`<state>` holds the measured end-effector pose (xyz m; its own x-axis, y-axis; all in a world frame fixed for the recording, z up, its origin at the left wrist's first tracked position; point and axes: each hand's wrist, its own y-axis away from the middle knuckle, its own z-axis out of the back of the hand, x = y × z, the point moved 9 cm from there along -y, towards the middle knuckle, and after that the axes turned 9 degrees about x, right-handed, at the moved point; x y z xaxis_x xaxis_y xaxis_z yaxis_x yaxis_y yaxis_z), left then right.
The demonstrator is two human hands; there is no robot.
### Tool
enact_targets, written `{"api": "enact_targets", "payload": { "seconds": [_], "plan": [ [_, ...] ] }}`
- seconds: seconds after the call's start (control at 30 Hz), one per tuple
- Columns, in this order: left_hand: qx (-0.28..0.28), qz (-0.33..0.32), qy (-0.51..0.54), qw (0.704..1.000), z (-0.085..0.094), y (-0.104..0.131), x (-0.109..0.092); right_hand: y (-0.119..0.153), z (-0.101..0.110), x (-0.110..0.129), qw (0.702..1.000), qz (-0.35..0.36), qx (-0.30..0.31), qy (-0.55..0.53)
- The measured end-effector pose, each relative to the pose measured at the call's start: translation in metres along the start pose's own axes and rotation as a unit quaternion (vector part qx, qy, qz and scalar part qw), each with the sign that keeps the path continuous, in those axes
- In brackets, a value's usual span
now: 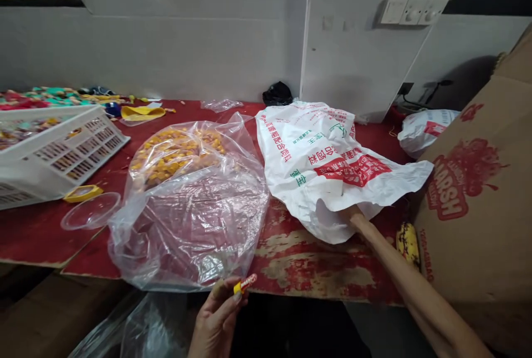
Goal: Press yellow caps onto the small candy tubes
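Observation:
At the table's front edge, my left hand (219, 313) pinches a small yellow-capped item (245, 284) with a red and white body. My right hand (350, 215) reaches into the mouth of a white woven sack (291, 180) with red and green print; its fingers are hidden inside. Left of the sack lies a clear plastic bag (199, 219), with many small yellow pieces (174, 153) in its far part.
A white basket (62, 153) of small pieces stands at the left, near a clear lid (90, 211) and yellow ring (83, 193). A large cardboard box (477, 192) is at the right, beside spotted bananas (408, 244). A black bag (277, 93) sits near the wall.

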<state>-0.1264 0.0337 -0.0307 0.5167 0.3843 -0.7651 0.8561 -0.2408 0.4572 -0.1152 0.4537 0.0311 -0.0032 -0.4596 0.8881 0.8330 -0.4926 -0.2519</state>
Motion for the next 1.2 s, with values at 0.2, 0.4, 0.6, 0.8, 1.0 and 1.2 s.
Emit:
{"api": "enact_targets", "payload": {
  "seconds": [0.2,0.4,0.6,0.8,1.0,1.2],
  "plan": [
    [0.041,0.004,0.007,0.999,-0.017,-0.006,0.015,0.064,-0.010,0.002,0.999,-0.033,0.023,-0.008],
    [0.111,0.044,0.010,0.993,-0.056,0.000,0.039,0.154,-0.052,0.015,0.889,-0.183,0.063,-0.414],
    [0.208,0.062,-0.029,0.976,-0.079,0.012,0.057,0.204,-0.103,0.033,0.916,-0.204,0.281,-0.201],
    [0.241,0.044,-0.081,0.966,-0.070,0.019,0.061,0.195,-0.117,0.057,0.942,-0.055,0.326,-0.049],
    [0.230,0.028,-0.061,0.971,-0.062,0.016,0.052,0.191,-0.123,0.073,0.931,0.016,0.364,-0.003],
    [0.220,0.033,-0.040,0.974,-0.064,0.016,0.058,0.197,-0.124,0.058,0.934,-0.065,0.344,-0.068]
  ]
}}
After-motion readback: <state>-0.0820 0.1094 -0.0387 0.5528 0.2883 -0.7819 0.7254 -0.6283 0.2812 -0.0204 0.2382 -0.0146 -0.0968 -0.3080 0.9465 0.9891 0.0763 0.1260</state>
